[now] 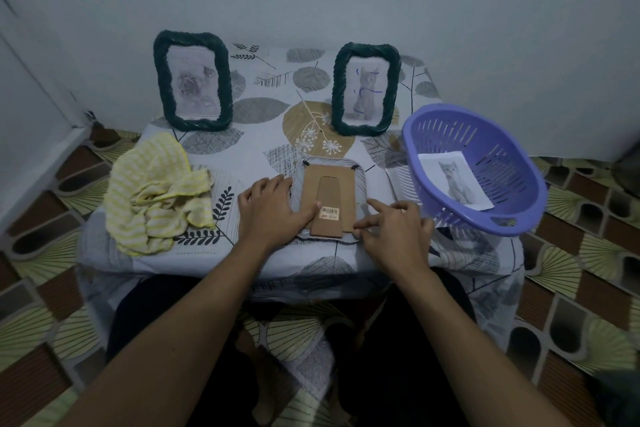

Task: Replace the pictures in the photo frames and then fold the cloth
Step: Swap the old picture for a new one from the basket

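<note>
Brown cardboard backing [329, 191] on face-down frame [361, 184], mid-picture on bench [263, 149]: likely light, stiff, creasable, so pry at lower-right corner under fingertips of right hand [394, 229] (grip unclear), left hand [270, 210] flat, pressing.

Head view; downward over table [263, 149]

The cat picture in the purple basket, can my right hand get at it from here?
Probably yes. The cat picture lies uncovered in the purple basket, its mouth open upward, and the right hand is beside it at the face-down frame; only the rim lies between.
</note>
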`<state>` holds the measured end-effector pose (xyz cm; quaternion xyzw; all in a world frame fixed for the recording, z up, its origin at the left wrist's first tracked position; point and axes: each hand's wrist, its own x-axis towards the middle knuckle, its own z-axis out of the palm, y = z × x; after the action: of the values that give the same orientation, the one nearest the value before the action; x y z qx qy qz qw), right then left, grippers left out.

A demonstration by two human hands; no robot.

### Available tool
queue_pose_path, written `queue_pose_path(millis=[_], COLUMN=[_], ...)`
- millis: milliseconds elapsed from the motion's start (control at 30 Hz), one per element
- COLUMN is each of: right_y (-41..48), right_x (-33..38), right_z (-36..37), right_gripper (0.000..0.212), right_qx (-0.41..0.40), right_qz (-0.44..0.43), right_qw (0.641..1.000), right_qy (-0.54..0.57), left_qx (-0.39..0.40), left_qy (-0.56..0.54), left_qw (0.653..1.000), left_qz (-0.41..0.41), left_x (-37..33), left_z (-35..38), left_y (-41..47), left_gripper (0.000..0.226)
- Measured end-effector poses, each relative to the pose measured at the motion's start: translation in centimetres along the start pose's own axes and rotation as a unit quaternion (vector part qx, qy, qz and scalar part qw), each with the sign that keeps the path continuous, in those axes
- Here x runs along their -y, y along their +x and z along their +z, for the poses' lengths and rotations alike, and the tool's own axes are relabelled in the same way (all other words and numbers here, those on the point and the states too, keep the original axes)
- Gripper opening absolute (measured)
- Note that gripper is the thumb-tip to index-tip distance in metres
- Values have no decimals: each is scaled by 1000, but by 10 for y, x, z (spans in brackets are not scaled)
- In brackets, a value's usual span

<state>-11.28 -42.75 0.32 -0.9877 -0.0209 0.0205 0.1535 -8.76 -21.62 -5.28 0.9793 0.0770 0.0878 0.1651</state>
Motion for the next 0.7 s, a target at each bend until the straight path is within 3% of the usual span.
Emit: queue_pose_path(millis=[567,700], right_y=[9,21], right_x=[-3,-11], right_z=[-6,-3], right_gripper=[12,8], right_qx=[-5,39], right_qz=[-68,-31], right_qw=[994,999], right_qy=[-85,-7], left_qx=[12,9], left_qy=[-3,-4], left_qw=[1000,1000], left_qz=[-4,-1], left_x=[-1,-1], left_z=[-3,-3], left_y=[-1,-1], left_gripper=[90,89])
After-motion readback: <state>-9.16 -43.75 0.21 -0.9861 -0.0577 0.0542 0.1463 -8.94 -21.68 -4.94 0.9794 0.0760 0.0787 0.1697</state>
